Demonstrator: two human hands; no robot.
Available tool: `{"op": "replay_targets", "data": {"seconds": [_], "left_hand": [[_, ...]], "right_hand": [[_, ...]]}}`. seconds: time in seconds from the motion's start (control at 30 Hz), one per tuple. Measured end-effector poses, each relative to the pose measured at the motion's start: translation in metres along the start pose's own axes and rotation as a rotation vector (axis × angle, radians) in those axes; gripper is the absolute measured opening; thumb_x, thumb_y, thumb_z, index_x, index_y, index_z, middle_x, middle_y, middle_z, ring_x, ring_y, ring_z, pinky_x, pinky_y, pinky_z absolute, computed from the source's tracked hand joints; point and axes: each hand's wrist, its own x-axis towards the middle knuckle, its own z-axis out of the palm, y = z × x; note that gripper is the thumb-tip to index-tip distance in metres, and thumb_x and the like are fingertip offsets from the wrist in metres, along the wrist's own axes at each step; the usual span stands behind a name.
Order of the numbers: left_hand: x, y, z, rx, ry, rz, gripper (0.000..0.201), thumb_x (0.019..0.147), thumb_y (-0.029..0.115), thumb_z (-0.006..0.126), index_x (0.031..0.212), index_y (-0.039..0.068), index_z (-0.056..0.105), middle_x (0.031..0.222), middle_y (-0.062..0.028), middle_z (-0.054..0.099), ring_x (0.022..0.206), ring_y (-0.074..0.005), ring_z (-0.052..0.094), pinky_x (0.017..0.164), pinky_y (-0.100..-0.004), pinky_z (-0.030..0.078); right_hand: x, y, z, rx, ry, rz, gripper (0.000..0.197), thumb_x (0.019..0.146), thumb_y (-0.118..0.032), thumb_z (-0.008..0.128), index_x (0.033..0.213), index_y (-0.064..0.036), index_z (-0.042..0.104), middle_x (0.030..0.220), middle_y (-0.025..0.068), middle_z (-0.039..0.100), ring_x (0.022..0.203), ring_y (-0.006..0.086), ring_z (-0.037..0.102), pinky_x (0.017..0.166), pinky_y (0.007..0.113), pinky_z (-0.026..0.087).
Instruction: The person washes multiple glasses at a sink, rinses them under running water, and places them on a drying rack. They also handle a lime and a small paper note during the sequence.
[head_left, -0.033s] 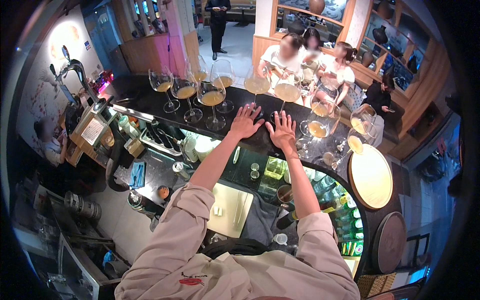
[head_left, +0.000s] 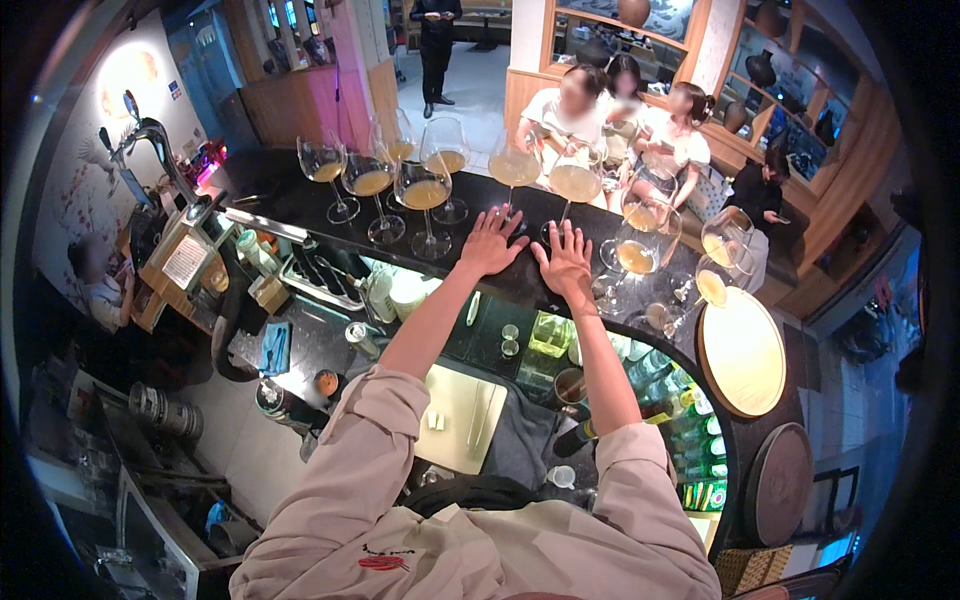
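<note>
On the dark bar counter [head_left: 280, 192], my left hand [head_left: 490, 246] rests palm down with its fingers stretched out. My right hand [head_left: 566, 268] lies flat beside it, a small gap between the two, and neither holds anything. Just beyond my left fingertips is the foot of a stemmed glass [head_left: 514, 168] of cloudy pale drink; another such glass [head_left: 576, 182] stands past my right fingertips. To the left are several more big-bowled glasses, the nearest a glass [head_left: 424, 194] with amber-yellow drink. Right of my right hand, a glass [head_left: 637, 258] holds a similar drink.
A round pale wooden board [head_left: 742, 352] and a dark round tray [head_left: 780, 484] lie along the counter's right curve. Below are a cutting board [head_left: 460, 420] with small white pieces, a grey cloth [head_left: 522, 440] and green bottles [head_left: 700, 445]. Beer taps [head_left: 150, 135] stand left. People [head_left: 575, 110] sit across the counter.
</note>
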Motion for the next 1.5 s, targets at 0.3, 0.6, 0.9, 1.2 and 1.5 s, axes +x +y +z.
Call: {"op": "replay_targets", "data": {"seconds": [0.3,0.6,0.9,1.2,1.5], "left_hand": [[0.000,0.000,-0.002,-0.104,0.421,0.080,0.032,0.090,0.029,0.052,0.113,0.008,0.059,0.118,-0.0148,0.054,0.116,-0.0304,0.049,0.097,-0.0409,0.040],[-0.018,0.006,-0.014,-0.094,0.393,-0.040,0.027,0.085,0.025,0.056,0.069,0.005,0.064,0.070,-0.0138,0.064,0.068,-0.0318,0.064,0.061,-0.0414,0.051],[-0.020,0.004,-0.006,-0.003,0.603,-0.059,0.036,0.082,0.027,0.060,0.052,0.008,0.057,0.055,-0.0163,0.058,0.054,-0.0339,0.060,0.051,-0.0445,0.048],[-0.019,0.004,-0.009,-0.024,0.566,-0.098,0.035,0.082,0.028,0.060,0.053,0.009,0.059,0.056,-0.0154,0.059,0.053,-0.0348,0.060,0.051,-0.0450,0.049],[-0.017,0.002,-0.007,0.019,0.491,-0.096,0.033,0.080,0.028,0.058,0.056,0.005,0.063,0.057,-0.0159,0.061,0.055,-0.0331,0.063,0.052,-0.0430,0.052]], "right_hand": [[0.005,-0.004,-0.007,0.062,0.157,-0.017,0.059,0.089,-0.044,0.052,0.134,-0.0075,0.043,0.138,0.0245,0.038,0.127,0.0394,0.038,0.106,0.052,0.027],[0.000,-0.009,-0.022,0.167,0.365,-0.069,0.019,0.082,-0.020,0.064,0.078,-0.0052,0.052,0.078,0.0163,0.060,0.079,0.0357,0.061,0.069,0.044,0.049],[0.001,-0.006,-0.011,0.124,0.276,-0.034,0.026,0.083,-0.029,0.059,0.069,-0.0067,0.061,0.064,0.0180,0.063,0.062,0.0351,0.064,0.059,0.046,0.051],[0.001,-0.006,-0.017,0.175,0.142,0.029,0.025,0.084,-0.031,0.056,0.080,-0.0086,0.066,0.073,0.0168,0.066,0.070,0.0357,0.065,0.066,0.047,0.051],[-0.001,-0.004,-0.012,0.177,0.248,-0.009,0.023,0.082,-0.029,0.059,0.072,-0.0084,0.063,0.068,0.0166,0.064,0.067,0.0339,0.064,0.063,0.045,0.051]]}}
